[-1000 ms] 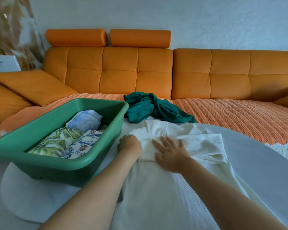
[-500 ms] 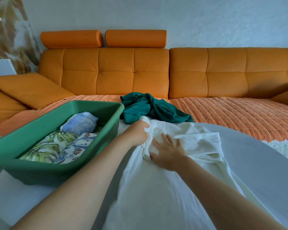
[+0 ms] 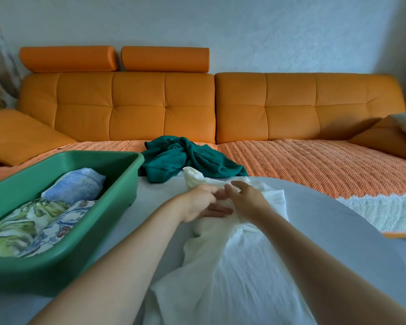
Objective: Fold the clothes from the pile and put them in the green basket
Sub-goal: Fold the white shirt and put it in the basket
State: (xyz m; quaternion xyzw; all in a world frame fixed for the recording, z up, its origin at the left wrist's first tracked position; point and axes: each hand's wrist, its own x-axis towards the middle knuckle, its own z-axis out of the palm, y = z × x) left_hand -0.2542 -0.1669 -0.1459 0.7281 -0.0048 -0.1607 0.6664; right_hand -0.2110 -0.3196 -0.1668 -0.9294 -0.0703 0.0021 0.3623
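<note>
White garment (image 3: 232,266) gripped btwn left hand (image 3: 201,202) & right hand (image 3: 250,200).

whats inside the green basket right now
The green basket holds a pale blue bundle, a leaf-print cloth and a blue floral cloth. Anything under them, and most of the basket floor, is covered.
</note>
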